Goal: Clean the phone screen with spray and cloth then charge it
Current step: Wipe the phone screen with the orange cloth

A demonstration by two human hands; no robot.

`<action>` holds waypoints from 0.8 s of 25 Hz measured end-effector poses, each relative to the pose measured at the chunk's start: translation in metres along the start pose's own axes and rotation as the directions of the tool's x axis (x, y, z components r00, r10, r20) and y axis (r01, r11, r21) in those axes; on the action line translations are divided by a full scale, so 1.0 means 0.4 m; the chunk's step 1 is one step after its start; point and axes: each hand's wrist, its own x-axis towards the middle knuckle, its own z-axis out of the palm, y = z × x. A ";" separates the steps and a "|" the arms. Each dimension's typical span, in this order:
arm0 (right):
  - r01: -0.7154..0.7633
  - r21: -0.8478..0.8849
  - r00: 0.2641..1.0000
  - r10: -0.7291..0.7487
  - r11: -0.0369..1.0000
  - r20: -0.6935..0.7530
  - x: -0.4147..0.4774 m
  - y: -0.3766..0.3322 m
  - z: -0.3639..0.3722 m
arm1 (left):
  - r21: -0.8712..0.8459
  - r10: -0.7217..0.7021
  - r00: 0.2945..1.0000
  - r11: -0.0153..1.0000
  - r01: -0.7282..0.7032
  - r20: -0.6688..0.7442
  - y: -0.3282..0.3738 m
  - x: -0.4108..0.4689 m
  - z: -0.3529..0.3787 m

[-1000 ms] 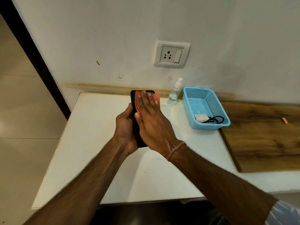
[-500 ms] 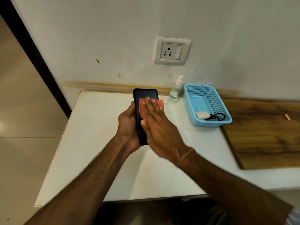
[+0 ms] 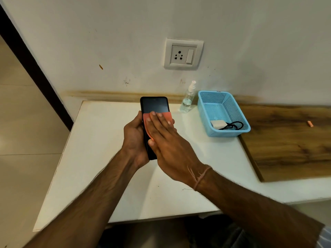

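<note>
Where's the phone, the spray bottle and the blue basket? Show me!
phone [image 3: 155, 105]: head view, on the bare dark top of its screen.
spray bottle [image 3: 187, 100]: head view, on its clear body.
blue basket [image 3: 228, 133]: head view, on its front wall.

White table [image 3: 100, 158] sits vs the wall. Clear spray bottle [image 3: 187, 102] stands upright at approx 1 o'clock, near the back edge. Blue mesh basket [image 3: 225, 134] sits just beside it, 2 o'clock. Wood-grain board [image 3: 286, 144] covers the rt side, 3 o'clock, next to the basket.
</note>
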 end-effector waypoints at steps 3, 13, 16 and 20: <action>-0.039 -0.011 0.999 0.039 0.999 -0.015 0.027 0.024 -0.010 | 0.030 0.035 0.999 0.999 -0.034 -0.020 -0.002 0.000 0.006; -0.018 0.022 0.999 0.019 1.000 -0.047 0.036 -0.007 0.009 | 0.006 0.005 1.000 1.000 -0.005 0.031 0.000 -0.002 0.003; 0.072 -0.078 0.997 -0.071 0.994 0.017 -0.088 -0.018 0.036 | 0.006 -0.001 0.998 1.000 0.001 0.057 0.002 0.001 -0.007; 0.036 -0.114 0.999 -0.035 0.993 0.009 -0.086 0.035 0.007 | 0.016 0.006 1.000 1.000 -0.007 0.025 0.001 0.002 -0.005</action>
